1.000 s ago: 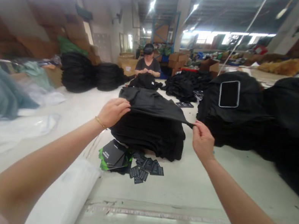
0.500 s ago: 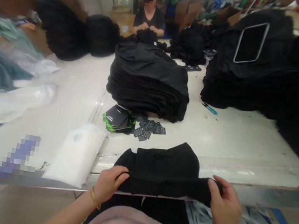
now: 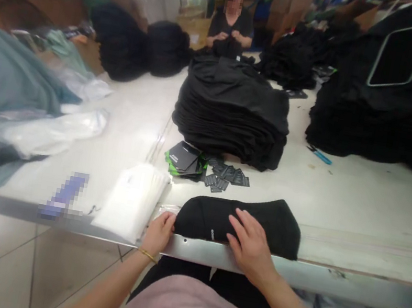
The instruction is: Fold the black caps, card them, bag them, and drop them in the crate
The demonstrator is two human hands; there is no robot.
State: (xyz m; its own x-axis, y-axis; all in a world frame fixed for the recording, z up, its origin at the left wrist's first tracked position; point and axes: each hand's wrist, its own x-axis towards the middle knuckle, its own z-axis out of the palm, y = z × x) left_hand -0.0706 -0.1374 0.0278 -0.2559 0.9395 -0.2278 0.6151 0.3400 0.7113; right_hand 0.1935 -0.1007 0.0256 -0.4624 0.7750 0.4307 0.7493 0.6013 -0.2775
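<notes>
A black folded garment [image 3: 206, 213] lies along the near edge of the table, with small white lettering near its front fold. My left hand [image 3: 159, 233] pinches its left end, fingers closed. Over its middle right, my right hand [image 3: 253, 245] rests with fingers spread and stretched out. Just behind the garment are a stack of dark cards with green edges [image 3: 185, 158] and a scatter of small dark tags [image 3: 228, 175]. Left of my left hand lies a stack of translucent plastic bags [image 3: 130, 199].
Behind the cards rises a tall stack of folded black garments [image 3: 233, 111]. Blue thread snips [image 3: 321, 155] lie to the right, near a larger black pile [image 3: 359, 122] with a white-edged frame on it. Grey-green cloth [image 3: 5, 71] covers the far left. A co-worker [image 3: 231, 31] handles black fabric opposite.
The garment's near strip has been folded over, leaving a flatter, narrower bundle with lettering showing. My right hand has left the right end and moved leftward onto the garment. The view has shifted.
</notes>
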